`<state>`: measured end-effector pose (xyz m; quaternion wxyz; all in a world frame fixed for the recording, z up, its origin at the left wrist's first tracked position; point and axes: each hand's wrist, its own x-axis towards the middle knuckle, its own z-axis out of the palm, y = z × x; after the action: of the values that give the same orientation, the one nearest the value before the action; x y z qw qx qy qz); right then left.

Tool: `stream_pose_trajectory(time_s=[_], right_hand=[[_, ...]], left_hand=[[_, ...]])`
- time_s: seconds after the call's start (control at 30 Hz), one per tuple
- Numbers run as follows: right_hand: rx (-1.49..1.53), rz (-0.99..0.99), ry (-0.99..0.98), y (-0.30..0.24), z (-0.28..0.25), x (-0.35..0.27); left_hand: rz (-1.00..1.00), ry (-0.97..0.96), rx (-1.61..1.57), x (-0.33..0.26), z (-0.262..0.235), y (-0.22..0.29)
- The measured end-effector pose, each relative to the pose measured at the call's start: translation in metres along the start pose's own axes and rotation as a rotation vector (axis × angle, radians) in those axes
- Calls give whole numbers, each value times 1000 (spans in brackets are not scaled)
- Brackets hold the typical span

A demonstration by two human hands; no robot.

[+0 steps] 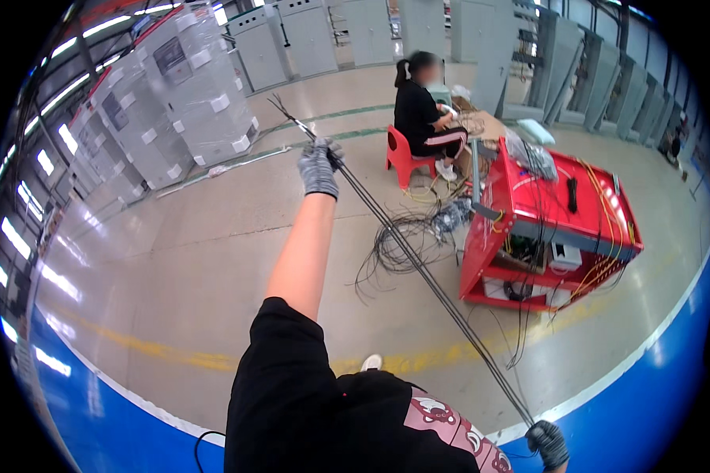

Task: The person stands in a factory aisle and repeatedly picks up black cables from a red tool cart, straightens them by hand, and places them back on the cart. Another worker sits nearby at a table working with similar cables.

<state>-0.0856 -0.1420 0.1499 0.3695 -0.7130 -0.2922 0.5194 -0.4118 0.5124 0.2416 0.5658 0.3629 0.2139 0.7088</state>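
Wires point(427, 273), long, thin and black, run in a slanted bunch in front of the standing person. The left hand point(321, 164), in a gray glove point(320, 183), is up high and wrapped around the bunch near its top, where the tips point(279, 105) poke out and spread apart. The right hand point(548, 444), gloved too, is down low and curled around the bunch near its other end. Between the hands, the bunch is almost straight above the floor point(197, 260). A messy coil point(380, 251) of dark wire lies near a red cart point(546, 206). Another person point(418, 110) sits on a red stool point(400, 154).
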Motion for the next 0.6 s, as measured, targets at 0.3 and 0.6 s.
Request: stream_pose_trajectory(time_s=[0.3, 0.6], right_hand=[[46, 45, 30, 65, 12, 51], [120, -142, 103, -28, 71, 125]], left_hand=[[58, 69, 57, 25, -22, 3], [-91, 16, -108, 109, -139, 1]])
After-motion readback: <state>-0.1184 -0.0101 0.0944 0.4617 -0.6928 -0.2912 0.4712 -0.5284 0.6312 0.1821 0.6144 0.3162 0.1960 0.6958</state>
